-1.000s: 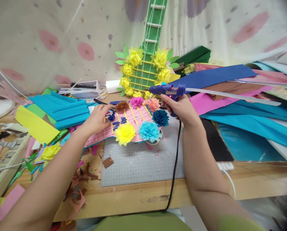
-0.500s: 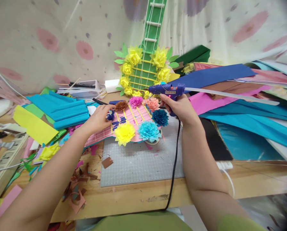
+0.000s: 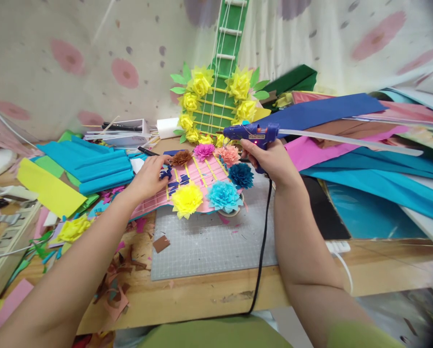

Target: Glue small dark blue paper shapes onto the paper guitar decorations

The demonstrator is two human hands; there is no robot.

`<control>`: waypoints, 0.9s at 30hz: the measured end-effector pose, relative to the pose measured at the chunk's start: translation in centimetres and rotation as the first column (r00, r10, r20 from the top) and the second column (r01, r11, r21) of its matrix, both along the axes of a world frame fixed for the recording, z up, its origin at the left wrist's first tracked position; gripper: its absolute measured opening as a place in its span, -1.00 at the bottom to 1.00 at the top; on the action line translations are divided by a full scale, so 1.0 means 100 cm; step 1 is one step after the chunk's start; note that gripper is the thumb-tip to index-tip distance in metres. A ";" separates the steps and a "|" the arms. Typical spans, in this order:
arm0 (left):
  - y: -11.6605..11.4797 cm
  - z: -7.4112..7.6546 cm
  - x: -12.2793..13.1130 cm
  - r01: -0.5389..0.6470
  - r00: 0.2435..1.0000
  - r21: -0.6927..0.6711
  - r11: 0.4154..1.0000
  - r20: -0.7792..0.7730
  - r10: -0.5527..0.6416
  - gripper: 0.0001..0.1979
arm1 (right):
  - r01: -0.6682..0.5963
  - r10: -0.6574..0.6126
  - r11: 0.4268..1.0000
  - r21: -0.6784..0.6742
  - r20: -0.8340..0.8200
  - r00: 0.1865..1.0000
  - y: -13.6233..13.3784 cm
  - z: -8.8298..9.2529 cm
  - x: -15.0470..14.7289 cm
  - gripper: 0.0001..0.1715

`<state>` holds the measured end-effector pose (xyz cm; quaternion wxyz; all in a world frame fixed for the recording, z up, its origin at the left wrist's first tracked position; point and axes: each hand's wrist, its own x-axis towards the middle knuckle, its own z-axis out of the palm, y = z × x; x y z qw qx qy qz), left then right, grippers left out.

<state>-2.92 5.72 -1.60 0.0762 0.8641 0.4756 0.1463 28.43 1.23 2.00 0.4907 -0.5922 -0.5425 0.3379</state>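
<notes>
My right hand is wrapped round a blue hot glue gun, its nozzle pointing left and a long glue stick trailing from its back. My left hand has its fingers closed on a small dark blue paper flower at the left part of a pink paper guitar. Brown, magenta, coral, teal, light blue and yellow paper flowers sit round the guitar body. Yellow strips and white strings cross it. Its lower side rests over a pale round object, mostly hidden.
Behind stands a green paper guitar with yellow roses. A grey cutting mat lies in front, crossed by the black cord. Blue crepe paper and scraps lie left; stacked coloured paper lies right.
My left hand has lowered slightly against the pink guitar with the dark blue flower. The right hand and glue gun stay nearly still; the whole view has shifted a little.
</notes>
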 end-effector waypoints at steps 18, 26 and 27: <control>0.000 -0.011 0.007 -0.020 0.999 0.049 0.999 0.046 0.018 -0.60 | 0.013 -0.013 1.000 -0.003 0.012 1.000 0.000 0.001 0.000 -0.58; 0.006 -0.002 0.007 -0.086 0.967 -0.085 0.993 0.232 0.104 -0.65 | 0.025 -0.025 1.000 0.014 0.006 1.000 0.003 -0.005 0.005 -0.57; 0.007 0.000 0.006 -0.058 0.973 -0.087 0.995 0.217 0.076 -0.66 | 0.025 -0.025 1.000 0.015 0.005 1.000 0.003 -0.006 0.006 -0.57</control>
